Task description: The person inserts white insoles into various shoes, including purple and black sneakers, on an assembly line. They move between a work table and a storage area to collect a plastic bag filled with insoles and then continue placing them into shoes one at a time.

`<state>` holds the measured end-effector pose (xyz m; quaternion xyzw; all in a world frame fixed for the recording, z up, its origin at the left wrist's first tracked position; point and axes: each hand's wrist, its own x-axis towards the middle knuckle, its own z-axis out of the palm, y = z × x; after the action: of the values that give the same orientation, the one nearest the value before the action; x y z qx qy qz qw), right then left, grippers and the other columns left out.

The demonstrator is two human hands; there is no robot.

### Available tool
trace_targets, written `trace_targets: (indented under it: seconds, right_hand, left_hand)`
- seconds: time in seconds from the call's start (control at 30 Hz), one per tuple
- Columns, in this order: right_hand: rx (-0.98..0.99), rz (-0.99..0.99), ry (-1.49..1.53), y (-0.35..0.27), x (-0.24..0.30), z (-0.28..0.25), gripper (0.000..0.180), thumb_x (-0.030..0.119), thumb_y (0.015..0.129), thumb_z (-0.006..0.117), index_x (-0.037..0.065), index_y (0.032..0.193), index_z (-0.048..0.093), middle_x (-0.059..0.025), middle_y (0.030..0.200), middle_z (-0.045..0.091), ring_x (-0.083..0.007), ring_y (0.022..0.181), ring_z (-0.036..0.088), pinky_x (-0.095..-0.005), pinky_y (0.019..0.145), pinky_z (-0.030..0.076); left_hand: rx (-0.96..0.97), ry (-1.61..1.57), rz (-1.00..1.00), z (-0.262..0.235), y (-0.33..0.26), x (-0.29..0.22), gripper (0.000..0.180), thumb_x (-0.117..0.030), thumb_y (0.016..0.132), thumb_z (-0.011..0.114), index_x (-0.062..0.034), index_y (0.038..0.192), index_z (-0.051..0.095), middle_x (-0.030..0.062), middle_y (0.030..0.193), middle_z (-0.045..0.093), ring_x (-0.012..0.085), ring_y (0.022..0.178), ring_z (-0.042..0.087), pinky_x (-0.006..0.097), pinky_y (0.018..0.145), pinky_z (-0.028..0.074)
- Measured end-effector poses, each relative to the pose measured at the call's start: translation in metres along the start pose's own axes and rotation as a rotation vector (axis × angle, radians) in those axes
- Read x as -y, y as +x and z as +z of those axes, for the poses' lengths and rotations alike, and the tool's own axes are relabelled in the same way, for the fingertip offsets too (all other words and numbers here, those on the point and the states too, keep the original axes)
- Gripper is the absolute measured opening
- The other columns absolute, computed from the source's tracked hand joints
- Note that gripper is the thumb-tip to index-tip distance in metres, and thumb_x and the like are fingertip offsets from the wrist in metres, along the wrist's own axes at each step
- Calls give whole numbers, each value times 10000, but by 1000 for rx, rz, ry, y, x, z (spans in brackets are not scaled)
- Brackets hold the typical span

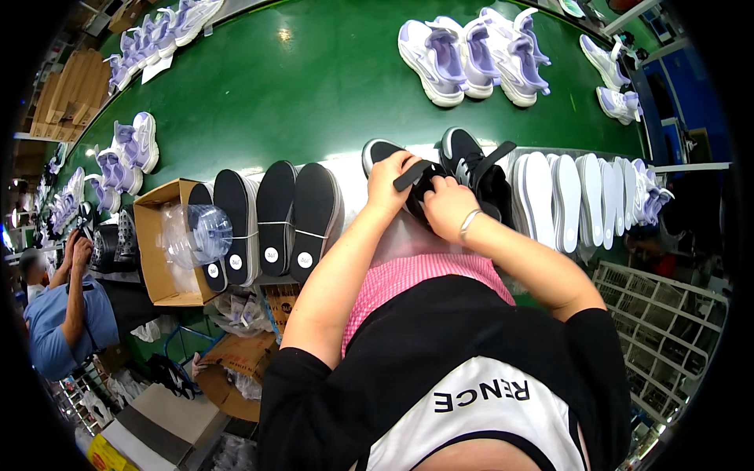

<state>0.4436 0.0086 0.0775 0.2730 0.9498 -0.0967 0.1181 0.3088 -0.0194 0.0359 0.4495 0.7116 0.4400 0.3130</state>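
In front of me a black sneaker (380,150) with a pale toe edge sits at the near edge of the table. My left hand (388,182) is closed on its side, beside a dark strap (411,174) that sticks out over the fingers. At the shoe's opening is my right hand (451,206), fingers bent together and partly inside. Whether they pinch a lining or something else is hidden. A second black sneaker (465,149), its strap raised, stands just right of the first.
Bundled black insoles (273,228) stand to my left, next to a cardboard box (166,259) holding clear plastic. White insoles (567,204) line the right. White-and-purple sneakers (436,63) rest on the green table (314,86). A person in blue (63,314) works at far left.
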Motion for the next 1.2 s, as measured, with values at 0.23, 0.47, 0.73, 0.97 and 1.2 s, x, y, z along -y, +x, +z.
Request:
trace_targets:
  seconds: [0.23, 0.47, 0.73, 0.97, 1.2]
  right_hand:
    - [209, 107, -58, -56, -18, -49, 286, 265, 667, 600, 50, 848, 544, -106, 809, 552, -243, 766, 555, -383, 653, 437]
    - [84, -176, -72, 2, 4, -8, 106, 99, 682, 518, 49, 731, 597, -98, 784, 581, -245, 757, 570, -351, 619, 486]
    - [635, -107, -203, 47, -1, 8, 244, 124, 719, 506, 77, 922, 634, -131, 983, 606, -241, 915, 585, -335, 771, 462]
    - [609, -221, -457, 45, 4, 11, 327, 171, 814, 440, 87, 1107, 557, -96, 1198, 499, -209, 1105, 477, -294, 920, 353]
    - [741, -134, -353, 37, -12, 6, 320, 219, 759, 460, 32, 969, 614, -140, 1006, 600, -267, 946, 574, -338, 867, 391]
  left_hand:
    - [-48, -26, -35, 11, 2, 5, 305, -321, 802, 524, -33, 843, 615, 164, 723, 606, 318, 692, 593, 346, 621, 453]
    - [-86, -213, 318, 11, -4, 31, 67, -70, 754, 558, -9, 778, 572, 101, 722, 567, 201, 694, 573, 294, 633, 450]
    - [-145, -178, -20, 21, -3, 18, 298, -309, 799, 524, -19, 832, 583, 163, 762, 599, 312, 726, 584, 360, 632, 446]
    - [-148, -167, -55, 20, -7, 16, 290, -303, 791, 517, -26, 839, 588, 175, 767, 596, 329, 734, 578, 384, 636, 441]
    - [-132, -160, -57, 26, -1, 20, 263, -302, 776, 544, -51, 832, 601, 160, 786, 608, 319, 746, 584, 399, 645, 445]
